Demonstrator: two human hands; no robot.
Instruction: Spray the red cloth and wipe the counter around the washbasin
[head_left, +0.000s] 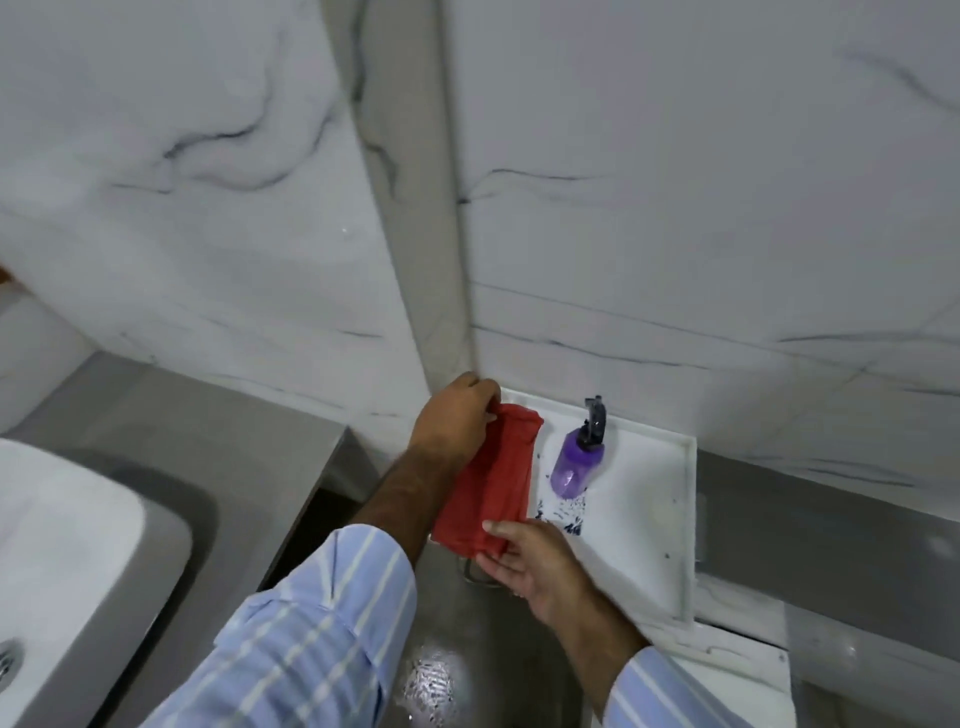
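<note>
A folded red cloth (488, 478) hangs stretched between my two hands, in front of a white marble shelf. My left hand (454, 415) pinches its far top corner. My right hand (524, 561) grips its near bottom edge. A purple spray bottle (576, 460) with a dark trigger head stands on the white shelf (649, 519) just right of the cloth, touched by neither hand. The white washbasin (67, 545) sits at the lower left on the grey counter (197, 431).
Marble-patterned walls rise behind, meeting at a corner with a grey strip (415, 234). The basin's drain (8, 660) shows at the left edge. Wet grey floor (441, 675) lies below my arms. A metal ring (475, 571) is partly hidden under the cloth.
</note>
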